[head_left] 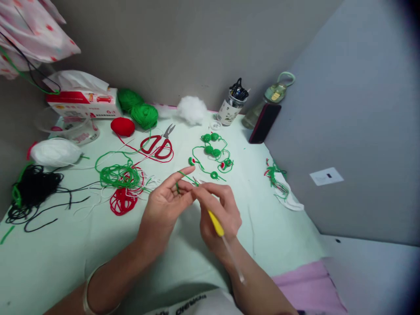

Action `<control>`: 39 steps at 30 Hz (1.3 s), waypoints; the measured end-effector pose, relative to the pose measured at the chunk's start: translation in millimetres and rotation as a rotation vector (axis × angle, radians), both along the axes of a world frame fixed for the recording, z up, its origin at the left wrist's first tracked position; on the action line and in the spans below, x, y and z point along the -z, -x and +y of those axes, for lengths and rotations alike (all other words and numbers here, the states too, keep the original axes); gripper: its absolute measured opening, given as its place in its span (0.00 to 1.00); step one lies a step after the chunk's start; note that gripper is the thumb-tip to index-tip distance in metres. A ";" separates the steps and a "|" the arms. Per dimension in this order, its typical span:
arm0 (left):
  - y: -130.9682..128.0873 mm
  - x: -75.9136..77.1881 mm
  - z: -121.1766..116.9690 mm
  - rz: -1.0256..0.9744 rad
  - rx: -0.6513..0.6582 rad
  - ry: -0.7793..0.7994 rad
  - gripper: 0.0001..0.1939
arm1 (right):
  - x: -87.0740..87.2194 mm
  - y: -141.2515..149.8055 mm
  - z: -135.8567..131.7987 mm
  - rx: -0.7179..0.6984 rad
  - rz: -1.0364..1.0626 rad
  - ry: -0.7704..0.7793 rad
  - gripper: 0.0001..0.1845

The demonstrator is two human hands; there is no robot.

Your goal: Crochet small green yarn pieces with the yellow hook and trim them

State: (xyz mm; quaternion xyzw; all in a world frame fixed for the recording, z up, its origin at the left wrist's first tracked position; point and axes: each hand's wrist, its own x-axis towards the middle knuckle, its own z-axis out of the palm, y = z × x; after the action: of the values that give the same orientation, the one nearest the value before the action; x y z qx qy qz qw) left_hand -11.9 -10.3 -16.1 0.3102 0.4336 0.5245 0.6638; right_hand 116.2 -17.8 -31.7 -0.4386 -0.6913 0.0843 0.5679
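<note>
My right hand [220, 216] grips a crochet hook [215, 222] with a yellow handle and a clear tail end that slants back over my wrist. Opposite it, my left hand [167, 203] pinches green yarn [186, 176], which runs over the raised index finger and loops round another finger. Both sets of fingertips meet at the hook's tip, and the small piece of work there is mostly hidden. Just beyond lie several small green crocheted balls [212, 151] with yarn tails, some with red and white, and a little green ring [214, 175].
Left of my hands are tangled green yarn [120, 175], red yarn [123, 201], black yarn [36, 188] and a white ball [54, 152]. Red-handled scissors [157, 145], stuffing [192, 110], a pen jar [231, 107], a phone [265, 123] and a bottle [262, 107] stand or lie farther back. Yarn scraps [276, 179] sit right.
</note>
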 end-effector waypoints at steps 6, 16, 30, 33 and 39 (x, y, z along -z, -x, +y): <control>3.6 -6.9 2.1 -0.211 0.073 0.113 0.23 | 7.3 -0.8 0.6 -0.028 -0.015 -0.134 0.25; 11.7 -12.8 6.8 -0.232 0.082 0.138 0.19 | -11.3 -12.9 6.3 -0.249 0.282 0.130 0.12; 6.4 -4.2 -0.5 -0.048 0.141 -0.005 0.15 | -13.3 -14.4 10.4 -0.460 0.666 0.436 0.08; 5.6 -2.7 -1.3 -0.086 0.164 -0.025 0.15 | -12.4 -11.6 9.3 -0.423 0.622 0.397 0.09; 6.1 -6.7 2.7 -0.168 0.170 0.037 0.23 | -11.8 -13.5 9.4 -0.374 0.560 0.373 0.08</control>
State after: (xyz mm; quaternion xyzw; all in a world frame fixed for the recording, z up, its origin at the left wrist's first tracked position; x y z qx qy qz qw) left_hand -18.0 -7.6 -9.5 0.2885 0.3584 0.4825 0.7454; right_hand 129.7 -8.4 -20.0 -0.3609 -0.5502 0.4274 0.6200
